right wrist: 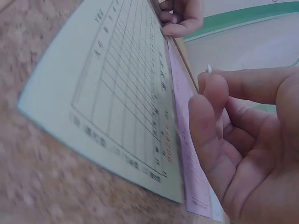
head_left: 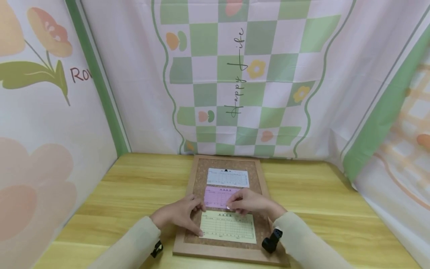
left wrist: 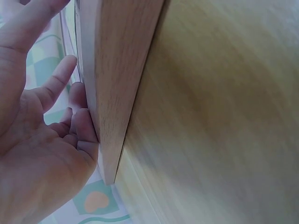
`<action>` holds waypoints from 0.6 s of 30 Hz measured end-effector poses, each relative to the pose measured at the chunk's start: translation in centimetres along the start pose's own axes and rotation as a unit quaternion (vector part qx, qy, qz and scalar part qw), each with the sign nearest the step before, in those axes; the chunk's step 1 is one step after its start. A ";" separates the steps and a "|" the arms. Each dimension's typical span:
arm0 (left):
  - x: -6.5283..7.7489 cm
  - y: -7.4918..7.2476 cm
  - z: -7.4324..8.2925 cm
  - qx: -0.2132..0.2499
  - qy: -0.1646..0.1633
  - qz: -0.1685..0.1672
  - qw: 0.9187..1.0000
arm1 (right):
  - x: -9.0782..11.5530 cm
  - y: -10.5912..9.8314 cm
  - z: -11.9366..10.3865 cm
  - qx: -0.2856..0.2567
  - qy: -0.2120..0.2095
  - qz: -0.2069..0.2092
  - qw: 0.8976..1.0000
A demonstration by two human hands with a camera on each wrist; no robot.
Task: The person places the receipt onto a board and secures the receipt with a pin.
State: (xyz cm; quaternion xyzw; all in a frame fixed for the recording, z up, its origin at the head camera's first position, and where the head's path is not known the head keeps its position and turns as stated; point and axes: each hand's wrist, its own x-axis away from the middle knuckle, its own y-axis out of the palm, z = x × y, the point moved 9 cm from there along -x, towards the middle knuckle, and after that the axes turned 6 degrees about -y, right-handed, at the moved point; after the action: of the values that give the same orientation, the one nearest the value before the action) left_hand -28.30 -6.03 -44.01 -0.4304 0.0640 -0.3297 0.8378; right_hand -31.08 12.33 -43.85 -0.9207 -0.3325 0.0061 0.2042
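Observation:
A yellow printed form slip (head_left: 228, 227) lies on the framed cork board (head_left: 231, 257), lowest of three. My left hand (head_left: 181, 215) rests at its left side, thumb on the lower left corner and fingertips by the upper left corner. Over the slip's top edge and the pink slip (head_left: 216, 197), my right hand (head_left: 252, 203) pinches a small whitish thing (right wrist: 209, 69) between thumb and fingertips; its kind is too small to tell. Farther up is a pale blue slip (head_left: 228, 178) with a black pin (head_left: 226, 170) at its top edge.
The board lies on a wooden table (head_left: 151, 179), reaching back to a checked curtain (head_left: 231, 86). Patterned cloth (head_left: 43, 168) hangs at the left side, with more at the right. Dark straps (head_left: 272, 241) sit on both wrists.

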 end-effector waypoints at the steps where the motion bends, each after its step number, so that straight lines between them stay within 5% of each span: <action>1: 0.0 0.0 0.0 0.000 0.000 0.000 1.000 | 0.0 0.1 0.2 -0.007 0.004 0.001 1.000; 18: -0.1 -0.1 0.0 0.003 -0.001 -0.003 1.000 | -1.0 0.8 1.2 0.033 0.032 0.001 0.999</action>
State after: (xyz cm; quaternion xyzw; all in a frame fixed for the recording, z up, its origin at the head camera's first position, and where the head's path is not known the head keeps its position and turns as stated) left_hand -28.41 -5.99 -43.95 -0.4283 0.0609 -0.3315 0.8384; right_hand -31.52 11.63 -45.35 -0.9135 -0.3246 -0.0127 0.2449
